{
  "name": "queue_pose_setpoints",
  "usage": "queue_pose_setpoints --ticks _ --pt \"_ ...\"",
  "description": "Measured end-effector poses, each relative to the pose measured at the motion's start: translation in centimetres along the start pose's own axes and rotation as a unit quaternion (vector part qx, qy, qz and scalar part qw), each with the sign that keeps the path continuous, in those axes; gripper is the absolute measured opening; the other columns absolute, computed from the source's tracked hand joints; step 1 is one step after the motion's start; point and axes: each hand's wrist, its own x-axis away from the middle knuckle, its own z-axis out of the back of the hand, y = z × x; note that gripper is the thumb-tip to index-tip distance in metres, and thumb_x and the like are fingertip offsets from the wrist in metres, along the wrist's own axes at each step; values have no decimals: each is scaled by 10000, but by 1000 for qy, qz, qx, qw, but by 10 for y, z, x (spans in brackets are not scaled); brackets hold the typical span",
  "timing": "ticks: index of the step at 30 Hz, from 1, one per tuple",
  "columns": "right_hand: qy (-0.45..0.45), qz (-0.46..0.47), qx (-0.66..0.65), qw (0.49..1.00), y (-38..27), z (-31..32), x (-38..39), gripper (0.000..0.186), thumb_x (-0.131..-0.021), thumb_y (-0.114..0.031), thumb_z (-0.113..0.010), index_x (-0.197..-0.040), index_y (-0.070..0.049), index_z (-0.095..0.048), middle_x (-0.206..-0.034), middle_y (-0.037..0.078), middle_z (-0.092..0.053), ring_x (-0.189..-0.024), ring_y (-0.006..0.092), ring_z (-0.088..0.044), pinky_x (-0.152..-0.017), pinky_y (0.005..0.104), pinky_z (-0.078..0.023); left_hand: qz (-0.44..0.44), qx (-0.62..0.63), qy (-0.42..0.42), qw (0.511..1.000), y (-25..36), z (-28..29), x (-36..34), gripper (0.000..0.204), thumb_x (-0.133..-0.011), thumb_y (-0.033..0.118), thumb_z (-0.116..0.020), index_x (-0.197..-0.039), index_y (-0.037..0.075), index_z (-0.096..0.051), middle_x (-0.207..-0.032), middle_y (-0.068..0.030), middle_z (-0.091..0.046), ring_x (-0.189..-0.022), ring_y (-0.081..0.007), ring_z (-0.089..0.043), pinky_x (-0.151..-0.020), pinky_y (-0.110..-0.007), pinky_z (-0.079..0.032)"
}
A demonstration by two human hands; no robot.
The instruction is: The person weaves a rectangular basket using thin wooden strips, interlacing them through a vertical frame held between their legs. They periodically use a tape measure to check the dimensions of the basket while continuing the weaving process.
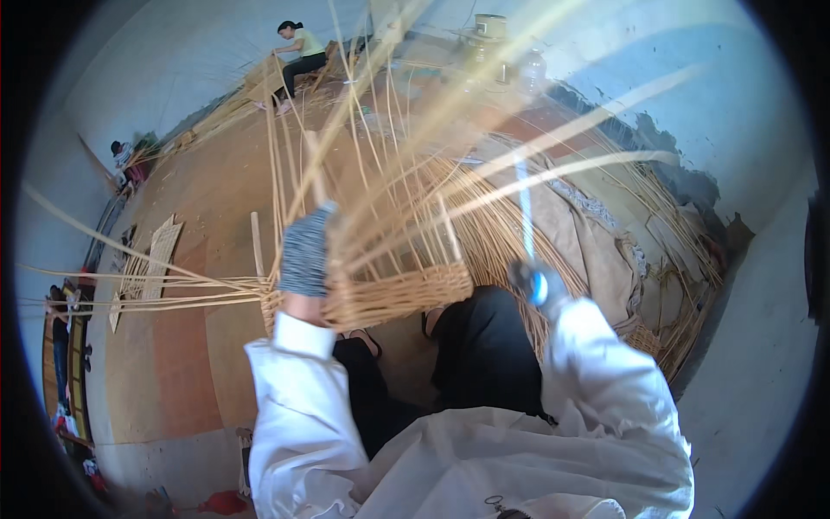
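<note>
A partly woven wicker basket point(402, 294) lies across my knees, with long loose canes rising and fanning out from it. My left hand point(305, 251), in a grey knitted glove, is closed on the basket's woven corner; its fingertips are partly hidden and the canes beside it are smeared by motion. My right hand point(538, 287), in a dark glove, is raised to the right of the basket and apart from it. It is closed round a slim tool with a blue-and-white handle end and a long, pale narrow shaft point(525, 203); its exact kind is blurred.
Bundled canes point(493, 221) lie on the floor beyond the basket. Right of them is a brown cloth point(588, 246). A flat woven panel point(162, 246) rests on the floor at left. One person point(304, 54) sits at the back among canes, another point(125, 160) at far left.
</note>
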Motion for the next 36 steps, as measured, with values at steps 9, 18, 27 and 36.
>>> queue_pose_setpoints --ticks 9,18,27,36 --pt "-97 -29 21 995 -46 -82 -116 196 -864 -244 -587 -818 -53 -577 -648 50 -564 -525 156 -540 -442 289 -439 91 379 66 919 -105 46 20 394 -961 234 -462 -1315 64 -436 -1187 -47 -546 -1040 -151 -543 -881 -290 -477" --pt "-113 57 144 982 -41 -100 -91 193 -861 -244 -601 -809 -58 -606 -644 23 -575 -523 116 -543 -486 241 -456 101 455 78 882 -225 56 68 320 -992 300 -337 -1144 59 -483 -1037 -85 -569 -867 -180 -565 -747 -293 -505" --pt "-76 63 190 977 -41 -125 -59 153 -890 -227 -580 -813 -99 -610 -669 -22 -553 -580 67 -505 -502 203 -413 195 599 131 766 -180 71 85 519 -919 484 -424 -1181 41 -491 -1082 -157 -587 -897 -260 -579 -752 -380 -502" --pt "-54 138 245 958 5 -75 -53 190 -889 -286 -587 -841 -104 -617 -685 -25 -560 -565 65 -489 -514 211 -401 187 454 206 846 -173 78 121 441 -945 427 -403 -1149 47 -496 -1018 -133 -591 -876 -243 -578 -739 -368 -508"
